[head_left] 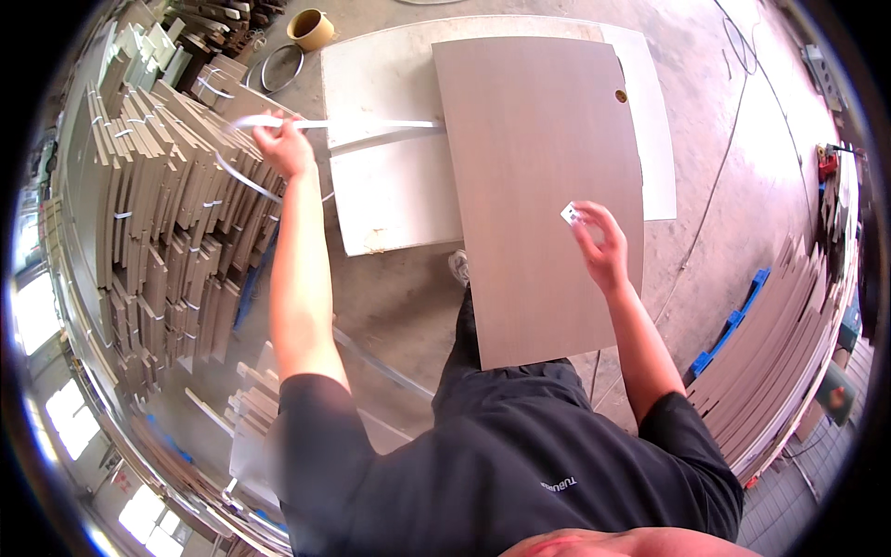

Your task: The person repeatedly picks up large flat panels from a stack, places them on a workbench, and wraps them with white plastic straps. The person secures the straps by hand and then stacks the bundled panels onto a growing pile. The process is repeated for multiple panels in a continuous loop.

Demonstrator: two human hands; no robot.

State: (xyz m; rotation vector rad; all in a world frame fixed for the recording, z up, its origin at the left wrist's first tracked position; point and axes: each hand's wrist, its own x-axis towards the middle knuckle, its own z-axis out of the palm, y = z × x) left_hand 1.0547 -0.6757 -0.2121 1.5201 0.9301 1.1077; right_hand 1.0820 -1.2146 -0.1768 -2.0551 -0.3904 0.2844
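A white strapping band (pixel 371 123) is pinched in my left hand (pixel 284 146), out to the left. From there it runs right to the left edge of a grey-brown panel (pixel 543 176), where it passes out of sight, and a loose length hangs down from the hand. Above the panel, my right hand (pixel 605 249) pinches a small whitish piece (pixel 571 213) between thumb and fingertips, perhaps a strap buckle; its exact kind is too small to tell. The panel has a round dark-and-gold spot near its far right corner. Under it lie white boards (pixel 394 200).
Bundles of strapped brown panels (pixel 158 213) stack up on the left. More long panels (pixel 766 343) lean at the right beside a blue strip (pixel 733 320). A yellowish roll (pixel 310 30) sits at the far left, near coiled band (pixel 282 69). Thin cables (pixel 719 186) cross the right floor.
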